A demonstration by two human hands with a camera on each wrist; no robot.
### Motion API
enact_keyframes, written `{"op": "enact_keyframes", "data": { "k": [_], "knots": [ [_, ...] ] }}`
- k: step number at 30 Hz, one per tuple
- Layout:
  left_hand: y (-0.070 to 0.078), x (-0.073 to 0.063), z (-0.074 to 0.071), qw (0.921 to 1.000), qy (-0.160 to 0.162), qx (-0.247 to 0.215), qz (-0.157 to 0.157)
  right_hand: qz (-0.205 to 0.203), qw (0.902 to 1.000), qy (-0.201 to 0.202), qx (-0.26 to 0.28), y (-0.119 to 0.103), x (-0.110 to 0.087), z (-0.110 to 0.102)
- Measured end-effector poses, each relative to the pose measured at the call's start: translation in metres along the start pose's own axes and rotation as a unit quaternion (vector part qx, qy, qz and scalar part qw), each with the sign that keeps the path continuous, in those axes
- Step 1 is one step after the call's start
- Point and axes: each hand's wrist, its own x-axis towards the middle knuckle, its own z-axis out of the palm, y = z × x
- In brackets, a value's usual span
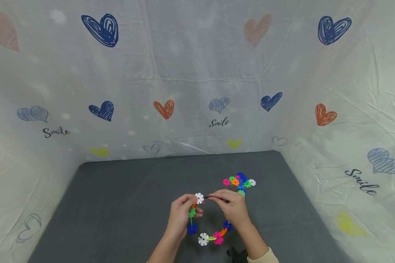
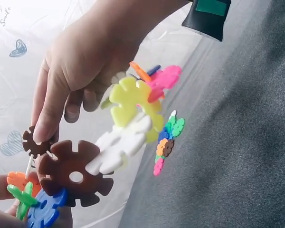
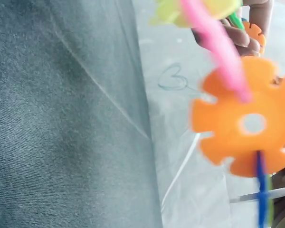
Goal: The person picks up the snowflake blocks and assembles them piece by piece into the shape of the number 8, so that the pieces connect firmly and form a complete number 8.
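Both hands hold up a looped chain of slotted, flower-shaped plastic discs. My left hand (image 1: pixel 179 216) grips the chain beside a white disc (image 1: pixel 199 198), with an orange disc (image 2: pixel 20 181) and a green disc (image 1: pixel 192 213) at its fingers. My right hand (image 1: pixel 234 209) pinches a small brown disc (image 2: pixel 29 146) edge-on against the white one. Lower on the loop hang a blue disc (image 1: pixel 192 229), another white disc (image 1: pixel 203 239), a pink disc (image 1: pixel 218 238) and an orange disc (image 3: pixel 228 126). The part of the chain behind my right hand is hidden.
A pile of loose flower discs (image 1: pixel 240 182) in mixed colours lies beyond my right hand on the dark grey table (image 1: pixel 125 204). A black wrist device (image 1: pixel 237 255) shows by the right forearm. Heart-printed cloth (image 1: pixel 184 87) encloses the back and sides.
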Motion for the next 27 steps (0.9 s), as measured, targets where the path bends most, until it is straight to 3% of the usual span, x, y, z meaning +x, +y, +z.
{"op": "enact_keyframes", "data": {
  "k": [7, 12, 19, 23, 27],
  "knots": [
    [0.002, -0.001, -0.001, 0.9996, -0.021, -0.018, -0.007, 0.027, 0.9980, -0.002, 0.057, -0.031, 0.007, -0.005],
    [0.005, -0.003, -0.001, 0.9987, -0.046, -0.017, -0.010, 0.032, 0.9955, -0.017, 0.088, -0.025, 0.006, -0.006],
    [0.004, -0.004, 0.000, 0.9988, -0.047, -0.013, -0.007, 0.041, 0.9968, -0.024, 0.064, -0.006, -0.001, 0.003],
    [-0.002, -0.002, 0.000, 0.9972, -0.073, -0.014, -0.015, 0.042, 0.9974, -0.045, 0.039, -0.001, -0.003, 0.004],
    [-0.007, 0.003, 0.001, 0.9967, -0.081, -0.004, -0.006, 0.073, 0.9959, -0.054, -0.005, 0.001, -0.004, -0.002]
  ]
}}
